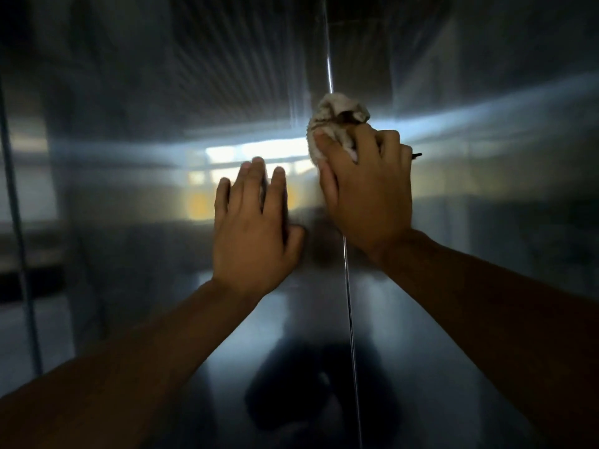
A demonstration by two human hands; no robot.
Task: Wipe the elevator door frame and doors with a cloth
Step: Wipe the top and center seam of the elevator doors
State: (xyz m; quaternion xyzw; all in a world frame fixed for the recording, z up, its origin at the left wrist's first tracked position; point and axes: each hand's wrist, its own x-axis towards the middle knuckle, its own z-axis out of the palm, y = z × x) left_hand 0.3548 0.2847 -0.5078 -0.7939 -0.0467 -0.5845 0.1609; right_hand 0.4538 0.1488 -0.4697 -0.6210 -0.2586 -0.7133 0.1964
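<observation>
Two brushed steel elevator doors fill the view: the left door [146, 196] and the right door [486, 196], meeting at a thin vertical seam [348, 303]. My right hand [366, 196] grips a bunched white cloth [334, 121] and presses it against the doors right over the seam, at about head height. My left hand [252, 234] lies flat on the left door just beside the seam, fingers spread and pointing up, holding nothing.
The left door's outer edge [16, 222] runs vertically at the far left. The steel shows blurred reflections of bright windows behind me and of a dark figure low in the middle.
</observation>
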